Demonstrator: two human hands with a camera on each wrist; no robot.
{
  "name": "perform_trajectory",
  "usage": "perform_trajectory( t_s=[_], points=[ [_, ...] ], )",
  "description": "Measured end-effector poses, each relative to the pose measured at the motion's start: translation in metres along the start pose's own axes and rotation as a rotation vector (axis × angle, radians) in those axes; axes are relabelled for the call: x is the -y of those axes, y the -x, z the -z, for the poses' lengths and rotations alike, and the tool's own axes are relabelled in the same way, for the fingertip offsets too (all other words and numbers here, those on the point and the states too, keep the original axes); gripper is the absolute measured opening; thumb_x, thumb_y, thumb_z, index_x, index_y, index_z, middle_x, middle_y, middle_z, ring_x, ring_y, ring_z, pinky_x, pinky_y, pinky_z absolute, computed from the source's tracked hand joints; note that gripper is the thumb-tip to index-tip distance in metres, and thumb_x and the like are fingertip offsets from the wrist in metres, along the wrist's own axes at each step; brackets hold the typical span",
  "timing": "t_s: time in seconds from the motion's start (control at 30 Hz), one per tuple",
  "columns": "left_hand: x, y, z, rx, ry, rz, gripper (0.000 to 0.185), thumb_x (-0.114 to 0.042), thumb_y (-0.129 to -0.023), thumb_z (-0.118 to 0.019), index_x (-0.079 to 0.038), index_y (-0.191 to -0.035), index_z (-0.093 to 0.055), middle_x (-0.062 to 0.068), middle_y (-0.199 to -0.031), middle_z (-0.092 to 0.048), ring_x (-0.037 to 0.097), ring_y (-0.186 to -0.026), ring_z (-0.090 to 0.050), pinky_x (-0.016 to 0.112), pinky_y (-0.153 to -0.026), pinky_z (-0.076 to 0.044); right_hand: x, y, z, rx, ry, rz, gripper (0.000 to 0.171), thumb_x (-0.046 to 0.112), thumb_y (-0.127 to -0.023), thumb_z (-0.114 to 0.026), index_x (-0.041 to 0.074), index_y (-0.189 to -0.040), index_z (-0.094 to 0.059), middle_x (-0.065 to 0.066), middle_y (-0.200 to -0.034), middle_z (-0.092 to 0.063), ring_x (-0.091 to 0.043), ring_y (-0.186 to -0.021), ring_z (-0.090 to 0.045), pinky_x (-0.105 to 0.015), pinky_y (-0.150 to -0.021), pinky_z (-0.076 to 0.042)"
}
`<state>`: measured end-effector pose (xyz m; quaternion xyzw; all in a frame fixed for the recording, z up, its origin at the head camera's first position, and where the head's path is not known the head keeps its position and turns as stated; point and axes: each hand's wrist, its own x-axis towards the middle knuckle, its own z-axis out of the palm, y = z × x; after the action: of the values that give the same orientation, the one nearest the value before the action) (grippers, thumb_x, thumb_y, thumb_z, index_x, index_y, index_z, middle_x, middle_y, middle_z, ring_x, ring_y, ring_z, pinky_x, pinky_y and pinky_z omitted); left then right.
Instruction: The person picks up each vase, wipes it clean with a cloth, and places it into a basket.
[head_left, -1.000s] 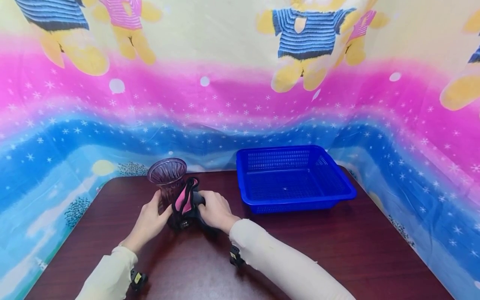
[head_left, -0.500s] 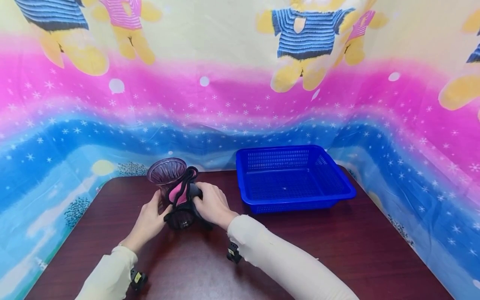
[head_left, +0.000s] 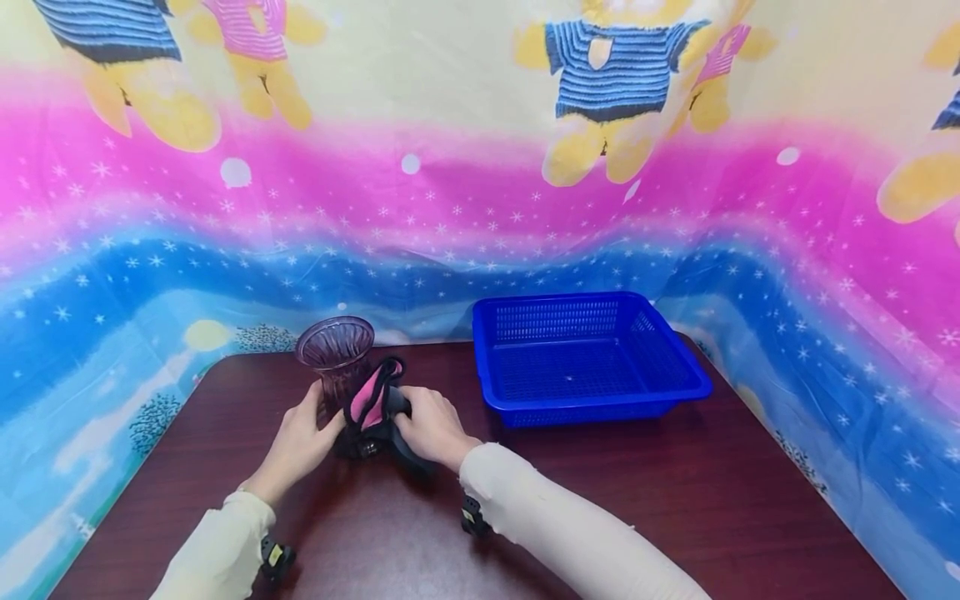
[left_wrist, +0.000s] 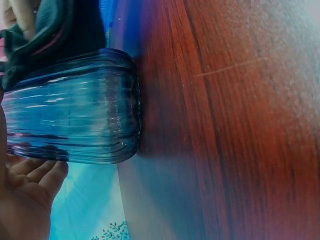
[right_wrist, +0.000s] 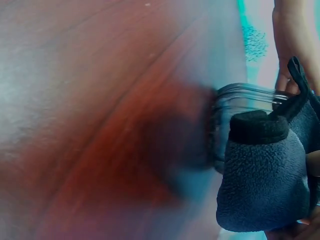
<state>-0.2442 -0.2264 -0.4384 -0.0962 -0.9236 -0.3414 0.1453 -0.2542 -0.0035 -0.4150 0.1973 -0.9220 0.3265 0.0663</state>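
Hands meet at the near-left part of a dark wooden table, both busy around a ribbed purple glass vase that stands upright on its base. The left hand rests against the vase's left side, fingers relaxed and fairly straight along the ribbed wall, the palm showing just beside the glass in the left wrist view; it touches the vase rather than wrapping round it. The right hand grasps a black fleece glove with a pink lining, fingers curled round the fabric and pressing it against the right side of the vase, with the glove's cuff standing up just below the vase's rim. In the right wrist view the dark fleece glove fills the lower right, its thick cuff lying against the vase's glass base, and the fingers of the other hand show beyond. Both arms wear cream sleeves. To the right of the hands, apart from them, sits a blue perforated plastic basket on the far side of the table. Behind the table hangs a bright cartoon-bear cloth backdrop in pink, blue and yellow bands.
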Motion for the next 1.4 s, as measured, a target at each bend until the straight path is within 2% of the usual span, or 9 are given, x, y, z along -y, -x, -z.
perform_trajectory(
  t_s=[0.13,0.33,0.67,1.07,1.27,1.4],
  points=[
    [0.001,0.000,-0.001,0.004,-0.006,0.005,0.066,-0.034,-0.102,-0.059,0.008,-0.148,-0.036,0.036,-0.138,-0.056,0.048,-0.127,-0.059,0.060,-0.104,-0.048,-0.006,0.003,-0.006,0.025,0.007,-0.027,0.012,0.016,-0.091,-0.066,0.020,-0.102,-0.072,0.002,-0.093,-0.074,-0.011,-0.076,-0.064,-0.029,-0.064,-0.050],
    [0.001,0.001,-0.003,0.001,0.010,0.008,0.070,-0.044,-0.101,-0.059,0.004,-0.147,-0.038,0.035,-0.137,-0.058,0.047,-0.126,-0.060,0.059,-0.103,-0.049,-0.012,0.006,-0.012,0.051,0.027,-0.050,0.022,0.014,-0.091,-0.067,0.019,-0.111,-0.074,0.001,-0.098,-0.076,-0.013,-0.080,-0.066,-0.031,-0.068,-0.052],
    [0.000,0.001,-0.002,0.023,0.019,0.023,0.074,-0.045,-0.101,-0.059,0.005,-0.149,-0.034,0.035,-0.140,-0.055,0.047,-0.128,-0.058,0.058,-0.104,-0.048,-0.021,0.011,-0.021,0.090,0.072,-0.078,0.031,0.014,-0.091,-0.067,0.019,-0.120,-0.074,-0.001,-0.109,-0.077,-0.016,-0.091,-0.071,-0.033,-0.073,-0.055],
    [-0.002,0.001,-0.002,0.022,0.025,0.029,0.071,-0.045,-0.101,-0.059,0.003,-0.147,-0.037,0.035,-0.139,-0.056,0.047,-0.127,-0.059,0.058,-0.103,-0.049,-0.022,0.010,-0.018,0.074,0.027,-0.062,0.025,0.013,-0.089,-0.067,0.019,-0.113,-0.075,0.002,-0.099,-0.077,-0.013,-0.083,-0.069,-0.030,-0.068,-0.053],
    [-0.003,0.001,-0.001,0.019,0.017,0.024,0.068,-0.044,-0.101,-0.059,0.004,-0.145,-0.039,0.034,-0.137,-0.058,0.046,-0.125,-0.061,0.058,-0.103,-0.049,-0.016,0.005,-0.011,0.042,-0.017,-0.038,0.025,0.012,-0.089,-0.065,0.019,-0.110,-0.075,0.004,-0.097,-0.077,-0.009,-0.079,-0.066,-0.027,-0.068,-0.052],
    [-0.003,0.001,0.001,0.024,0.008,0.026,0.068,-0.040,-0.102,-0.058,0.007,-0.147,-0.036,0.036,-0.139,-0.055,0.048,-0.127,-0.059,0.059,-0.104,-0.048,-0.010,0.002,-0.005,0.015,-0.026,-0.020,0.023,0.012,-0.088,-0.065,0.021,-0.106,-0.075,0.005,-0.093,-0.076,-0.008,-0.075,-0.064,-0.025,-0.062,-0.048]
  ],
)
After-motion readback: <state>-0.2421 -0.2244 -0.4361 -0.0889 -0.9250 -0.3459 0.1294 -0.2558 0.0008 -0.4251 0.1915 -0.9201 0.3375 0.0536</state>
